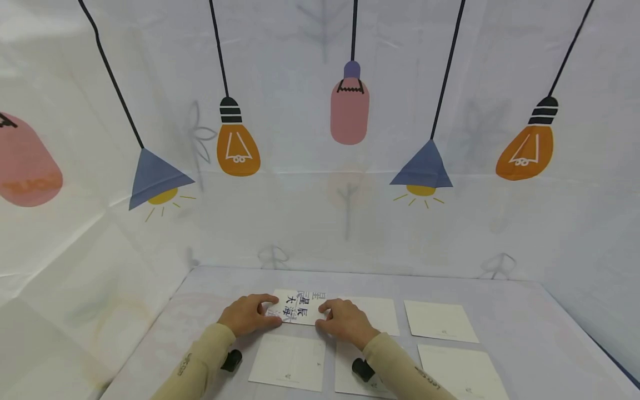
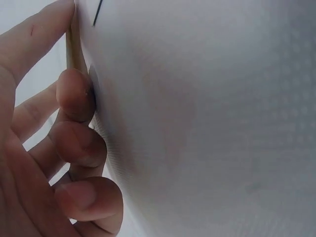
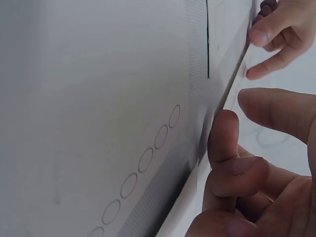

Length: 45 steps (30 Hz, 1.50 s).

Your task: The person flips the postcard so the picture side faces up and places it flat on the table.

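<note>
Standing beyond the printed card (image 1: 296, 306): one white backdrop (image 1: 290, 222), decorated with hanging lamps.

Beneath the printed card: one pale surface (image 1: 525, 316), serving as support.

Sleeves, tan, two: left sleeve (image 1: 200, 355) on the near left of the printed card, right sleeve (image 1: 400, 361) on its near right.

Plain cards, five: one just right of the printed card (image 1: 377, 314); one farther right (image 1: 441, 321); one directly on its near side (image 1: 287, 361); one nearer and to its right, partly hidden by an arm (image 1: 345, 366); one nearer and farthest to its right (image 1: 467, 375).

Left hand (image 1: 247, 314): at the left edge of the printed card; grip curved, thumb and forefinger set apart, holding that edge.

Right hand (image 1: 347, 319): at the right edge of the printed card; grip likewise curved, holding the opposite edge.

Printed card, one: on the surface between both hands; whether wholly flat or slightly raised, cannot tell.

Black fittings, two, at the wrists: one nearer and left of the printed card (image 1: 231, 360), one nearer and right (image 1: 362, 369).

Characters (image 1: 302, 301), dark, on the upper face of the printed card.

Handling note, by judgement: step in hand appears to be steadying the card from both sides. Best done with light, equal pressure, fingertips low on the edges, so it neither bows nor twists; near thumbs may serve to square it with its right-hand neighbour. Likely fault: one side pushing harder, turning it askew.
</note>
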Each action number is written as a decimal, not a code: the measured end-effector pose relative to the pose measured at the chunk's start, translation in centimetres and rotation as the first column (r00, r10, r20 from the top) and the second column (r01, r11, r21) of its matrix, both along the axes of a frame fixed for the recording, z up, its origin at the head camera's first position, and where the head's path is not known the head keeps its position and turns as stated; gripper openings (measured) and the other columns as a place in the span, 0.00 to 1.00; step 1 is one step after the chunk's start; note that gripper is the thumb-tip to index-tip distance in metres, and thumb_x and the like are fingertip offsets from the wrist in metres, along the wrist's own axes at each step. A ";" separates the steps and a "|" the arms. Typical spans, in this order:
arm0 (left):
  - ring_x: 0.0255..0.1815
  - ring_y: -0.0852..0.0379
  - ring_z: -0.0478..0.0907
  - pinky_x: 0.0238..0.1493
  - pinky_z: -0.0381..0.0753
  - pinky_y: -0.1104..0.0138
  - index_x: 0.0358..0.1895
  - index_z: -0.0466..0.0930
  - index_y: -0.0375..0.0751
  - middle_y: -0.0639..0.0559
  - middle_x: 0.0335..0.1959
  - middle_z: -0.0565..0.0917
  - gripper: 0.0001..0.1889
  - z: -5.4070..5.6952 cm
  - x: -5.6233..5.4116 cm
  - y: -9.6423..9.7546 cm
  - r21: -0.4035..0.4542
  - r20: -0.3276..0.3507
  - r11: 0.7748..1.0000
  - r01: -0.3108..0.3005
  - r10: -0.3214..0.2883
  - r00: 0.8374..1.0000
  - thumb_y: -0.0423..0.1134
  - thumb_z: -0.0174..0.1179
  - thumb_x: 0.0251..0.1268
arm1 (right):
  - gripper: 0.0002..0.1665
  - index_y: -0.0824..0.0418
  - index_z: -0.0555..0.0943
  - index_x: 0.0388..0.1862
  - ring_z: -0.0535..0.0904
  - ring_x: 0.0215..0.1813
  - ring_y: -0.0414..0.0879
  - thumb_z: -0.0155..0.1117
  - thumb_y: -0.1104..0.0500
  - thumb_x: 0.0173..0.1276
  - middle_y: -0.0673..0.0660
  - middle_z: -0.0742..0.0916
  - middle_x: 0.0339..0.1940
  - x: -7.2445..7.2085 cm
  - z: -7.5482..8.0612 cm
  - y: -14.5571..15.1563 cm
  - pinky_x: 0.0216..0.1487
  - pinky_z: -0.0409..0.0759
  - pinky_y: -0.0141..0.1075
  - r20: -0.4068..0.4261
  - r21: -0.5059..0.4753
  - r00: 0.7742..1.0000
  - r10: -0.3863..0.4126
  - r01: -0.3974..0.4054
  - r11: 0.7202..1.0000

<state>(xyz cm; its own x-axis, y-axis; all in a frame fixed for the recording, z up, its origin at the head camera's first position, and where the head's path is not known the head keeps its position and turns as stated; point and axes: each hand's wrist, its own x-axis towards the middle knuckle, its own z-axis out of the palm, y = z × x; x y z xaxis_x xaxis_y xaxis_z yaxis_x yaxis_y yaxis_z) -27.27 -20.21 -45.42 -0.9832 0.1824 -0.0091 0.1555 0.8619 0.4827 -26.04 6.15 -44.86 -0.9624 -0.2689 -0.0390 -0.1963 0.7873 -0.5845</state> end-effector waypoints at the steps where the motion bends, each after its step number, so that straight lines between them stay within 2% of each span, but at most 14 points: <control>1: 0.26 0.59 0.70 0.28 0.68 0.63 0.58 0.85 0.56 0.59 0.25 0.76 0.31 0.0 0.0 0.0 -0.004 0.004 1.000 -0.008 0.008 1.000 0.60 0.77 0.48 | 0.21 0.58 0.86 0.52 0.76 0.34 0.43 0.73 0.51 0.61 0.49 0.84 0.34 0.0 0.0 0.0 0.36 0.76 0.41 0.004 0.001 1.000 0.001 -0.001 1.000; 7: 0.26 0.58 0.71 0.28 0.68 0.62 0.58 0.84 0.57 0.58 0.27 0.76 0.31 -0.1 0.1 0.1 -0.025 0.018 0.999 -0.020 0.020 1.000 0.59 0.77 0.48 | 0.22 0.59 0.85 0.53 0.75 0.33 0.44 0.73 0.52 0.62 0.49 0.83 0.33 0.2 0.1 0.2 0.35 0.75 0.41 0.029 -0.006 1.000 0.011 -0.011 1.000; 17: 0.25 0.59 0.70 0.27 0.68 0.63 0.57 0.83 0.57 0.59 0.25 0.76 0.29 -0.2 0.0 0.5 0.016 -0.001 1.000 -0.012 0.012 1.000 0.58 0.77 0.49 | 0.24 0.58 0.83 0.57 0.74 0.30 0.43 0.73 0.52 0.63 0.47 0.80 0.28 0.6 0.0 0.3 0.32 0.72 0.39 0.049 -0.020 0.998 0.025 -0.024 1.000; 25: 0.24 0.60 0.71 0.27 0.69 0.64 0.53 0.85 0.53 0.62 0.25 0.77 0.22 0.0 -0.1 1.5 0.073 -0.065 0.997 0.002 0.003 0.998 0.56 0.72 0.59 | 0.27 0.57 0.81 0.61 0.75 0.28 0.42 0.72 0.51 0.64 0.47 0.80 0.28 1.0 0.8 1.0 0.30 0.72 0.37 0.022 -0.073 0.999 0.048 -0.046 0.996; 30: 0.22 0.61 0.68 0.24 0.67 0.65 0.51 0.86 0.54 0.64 0.26 0.76 0.20 0.0 -0.2 2.3 0.094 -0.122 0.996 0.013 -0.001 0.993 0.56 0.72 0.59 | 0.29 0.57 0.79 0.63 0.75 0.26 0.41 0.72 0.50 0.64 0.46 0.81 0.30 1.2 1.1 2.0 0.28 0.72 0.36 -0.004 -0.085 0.998 0.069 -0.069 0.994; 35: 0.29 0.62 0.70 0.29 0.69 0.64 0.52 0.86 0.53 0.65 0.30 0.77 0.21 0.1 -0.3 3.4 0.088 -0.146 0.995 0.049 -0.036 0.989 0.56 0.73 0.57 | 0.29 0.57 0.79 0.64 0.74 0.26 0.41 0.71 0.50 0.65 0.46 0.80 0.32 1.3 1.1 3.5 0.28 0.69 0.36 -0.042 -0.096 0.996 0.076 -0.080 0.992; 39: 0.33 0.61 0.71 0.34 0.72 0.63 0.54 0.86 0.51 0.64 0.34 0.78 0.25 0.2 -0.4 4.5 0.064 -0.143 0.993 0.103 -0.093 0.985 0.57 0.74 0.56 | 0.29 0.58 0.79 0.64 0.72 0.28 0.41 0.71 0.51 0.66 0.46 0.79 0.33 1.4 1.2 4.8 0.28 0.68 0.36 -0.069 -0.099 0.995 0.071 -0.077 0.992; 45: 0.33 0.61 0.72 0.33 0.74 0.63 0.56 0.85 0.51 0.61 0.36 0.78 0.27 0.3 -0.7 5.9 0.043 -0.162 0.986 0.160 -0.151 0.975 0.60 0.74 0.55 | 0.29 0.57 0.78 0.65 0.71 0.29 0.41 0.70 0.50 0.67 0.47 0.78 0.36 1.5 1.6 7.0 0.29 0.70 0.35 -0.107 -0.094 0.993 0.056 -0.067 0.993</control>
